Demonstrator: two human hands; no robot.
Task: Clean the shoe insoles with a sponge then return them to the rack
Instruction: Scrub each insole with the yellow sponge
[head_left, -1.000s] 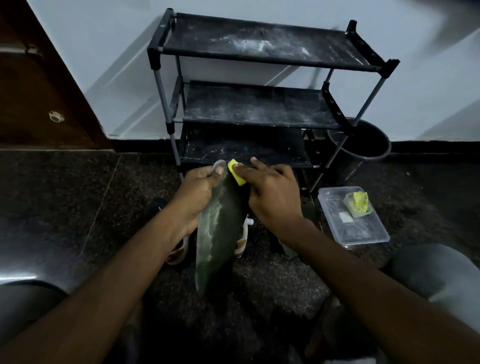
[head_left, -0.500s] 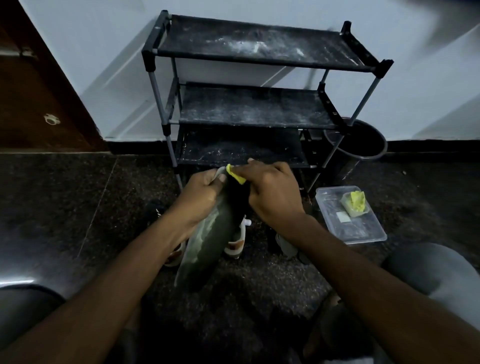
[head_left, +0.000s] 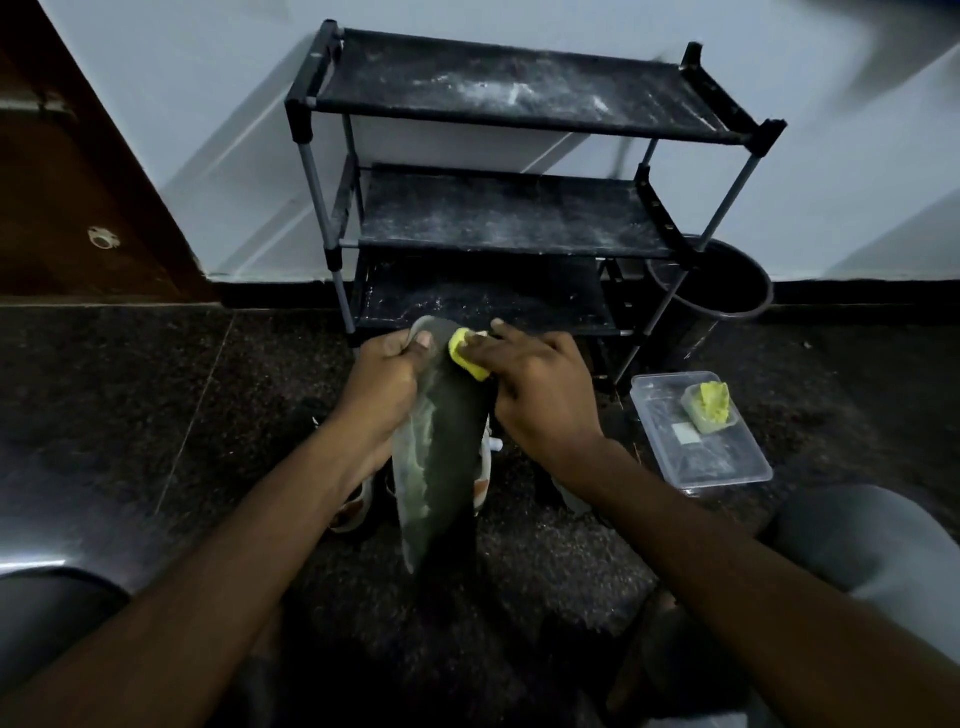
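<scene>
Dark stone floor (head_left: 156, 415) fills the bottom of the frame, and both forearms reach up across it from the lower corners. At centre the insole (head_left: 441, 457) stands on end. Its lower tip is near the floor and its top is in the left hand (head_left: 384, 374), whose fingers and thumb pinch the upper edge. The right hand (head_left: 535, 395) is clamped on the yellow sponge (head_left: 465, 356) and presses it against the insole's top end, just beside the left thumb, so the two hands sit close together.

I judge the task to be mid-scrub on this insole. Pale streaks run down its left side, and in this dim light I cannot tell whether they are suds or dirt. Behind the insole, bits of shoe (head_left: 482, 480) show but are mostly covered, so I cannot say whether a second insole waits there.

Right of centre lies a clear plastic box (head_left: 727, 478) holding a small tub of something yellow-green (head_left: 710, 405). Further up, the black rack (head_left: 509, 88) shows three shelves dusted white and bare as far as I can see them, so nothing has gone back yet. A dark bucket (head_left: 763, 296) sits behind the rack's right leg, partly hidden.
</scene>
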